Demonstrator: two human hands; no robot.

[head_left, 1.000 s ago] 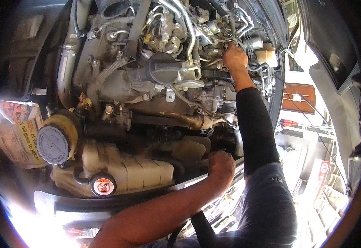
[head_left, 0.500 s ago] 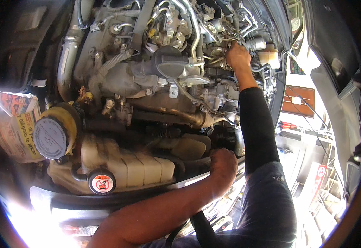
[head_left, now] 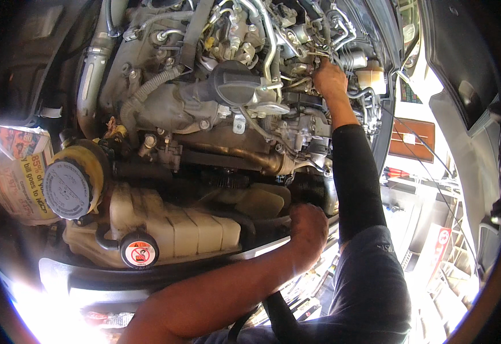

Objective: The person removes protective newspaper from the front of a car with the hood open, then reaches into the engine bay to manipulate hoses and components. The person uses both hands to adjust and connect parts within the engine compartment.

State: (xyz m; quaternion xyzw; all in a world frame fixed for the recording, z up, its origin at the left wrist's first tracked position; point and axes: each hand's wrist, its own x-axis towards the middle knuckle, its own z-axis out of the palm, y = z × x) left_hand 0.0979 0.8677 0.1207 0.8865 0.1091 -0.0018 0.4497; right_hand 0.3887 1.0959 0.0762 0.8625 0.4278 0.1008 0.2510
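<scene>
My left hand is curled into a fist at the front edge of an engine bay, beside a dark ribbed hose. Its fingers point down and away, so whatever they grip, if anything, is hidden. Farther off, my right hand reaches deep among thin metal pipes and fittings on the right side of the engine. Those fingers are closed, but their tips and anything in them cannot be made out. A black sleeve covers the right forearm. Close to this hand sits a pale fluid reservoir.
A black oil filler cap tops the engine. At the near left stand a translucent coolant tank with a black cap and a yellowed reservoir with a grey cap. A printed sheet lies farther left. Body panels edge the right.
The whole view has shifted very slightly. Both hands keep nearly the same places and stay closed.
</scene>
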